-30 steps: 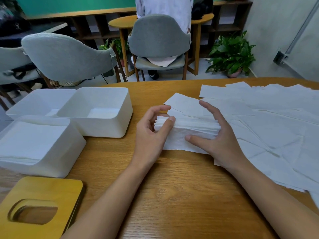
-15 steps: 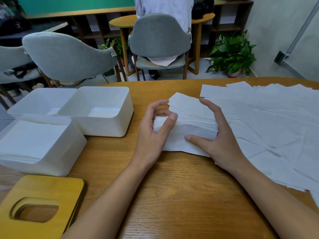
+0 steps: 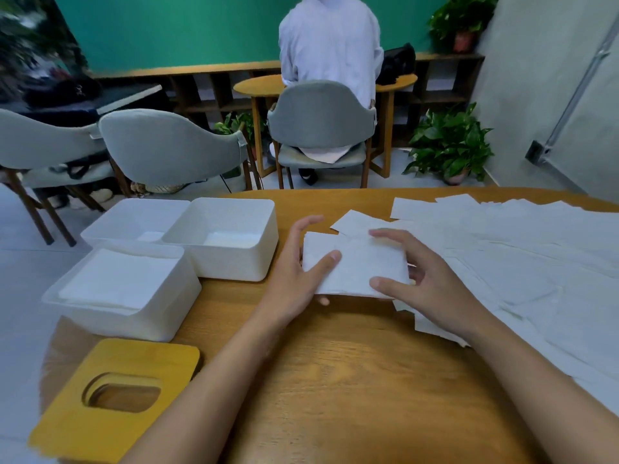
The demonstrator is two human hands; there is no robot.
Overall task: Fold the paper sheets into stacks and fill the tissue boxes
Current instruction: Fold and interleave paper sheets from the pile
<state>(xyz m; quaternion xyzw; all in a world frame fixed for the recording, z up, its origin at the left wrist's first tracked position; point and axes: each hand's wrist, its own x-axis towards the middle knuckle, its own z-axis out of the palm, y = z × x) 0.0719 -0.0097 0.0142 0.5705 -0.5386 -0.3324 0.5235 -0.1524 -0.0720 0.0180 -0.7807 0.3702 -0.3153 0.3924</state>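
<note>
A folded stack of white paper sheets is lifted slightly off the wooden table, tilted toward me. My left hand grips its left edge, thumb on top and fingers beneath. My right hand holds its right side, thumb at the near corner and fingers curled over the far edge. Three white tissue boxes stand at the left: the nearest box is filled with folded paper, while the middle box and the far-left box each show only a little paper at the bottom.
Many loose white sheets cover the table's right half. A yellow wooden lid with an oval slot lies at the near left. Beyond the table are grey chairs, a seated person and potted plants.
Both hands have closed on the stack and raised it off the loose sheets, turning its top face toward me. The camera has tilted upward, showing more of the room.
</note>
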